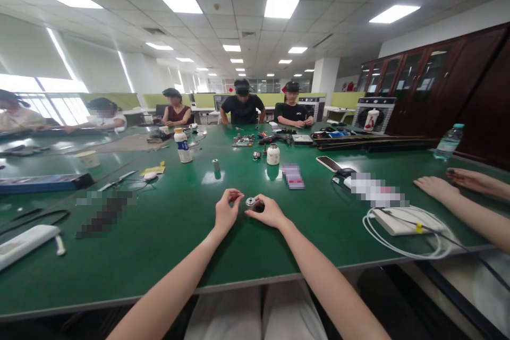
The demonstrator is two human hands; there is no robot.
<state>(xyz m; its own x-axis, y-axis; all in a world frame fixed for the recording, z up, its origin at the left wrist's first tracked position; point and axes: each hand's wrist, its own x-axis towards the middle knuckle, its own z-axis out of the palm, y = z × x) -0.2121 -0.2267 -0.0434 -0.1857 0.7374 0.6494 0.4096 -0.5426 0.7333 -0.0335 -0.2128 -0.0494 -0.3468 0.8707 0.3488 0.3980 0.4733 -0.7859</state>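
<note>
My right hand (271, 212) is wrapped around a small silver metal cylinder (250, 202), which stands on the green table with its round end facing up. A small raised centre shows on that end, like the shaft end of a small motor. Just to its left, my left hand (226, 213) has thumb and forefinger pinched together near the cylinder's top. Whatever may be between those fingertips is too small to make out. Farther off, a second small metal cylinder (215, 164) stands upright on the table.
A white jar (273, 154), a white-and-blue bottle (183, 145) and a phone (329, 163) stand or lie beyond my hands. At right are a white cable (368, 226), a water bottle (449, 142) and a neighbour's hands (436, 187). A white power strip (27, 241) lies at left. Several people sit around the table.
</note>
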